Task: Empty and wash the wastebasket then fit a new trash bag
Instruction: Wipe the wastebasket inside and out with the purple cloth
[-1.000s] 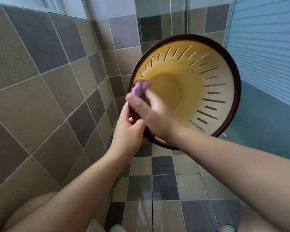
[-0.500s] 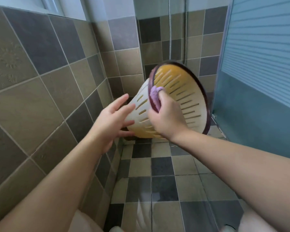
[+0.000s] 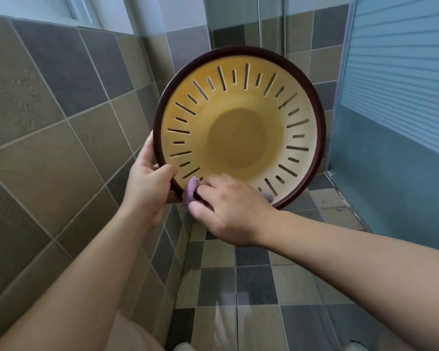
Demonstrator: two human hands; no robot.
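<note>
Gripping slotted cream plastic wastebasket rim, left hand; pinching purple cloth against near rim, right hand, mouth facing wearer.

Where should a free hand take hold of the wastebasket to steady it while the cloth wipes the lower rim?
Probably the dark rim on its right side, coming from the right. The wastebasket faces the camera mouth-first, so the rim is the graspable edge. The left hand already grips the rim's lower left, and the right hand presses the purple cloth at the bottom.
</note>
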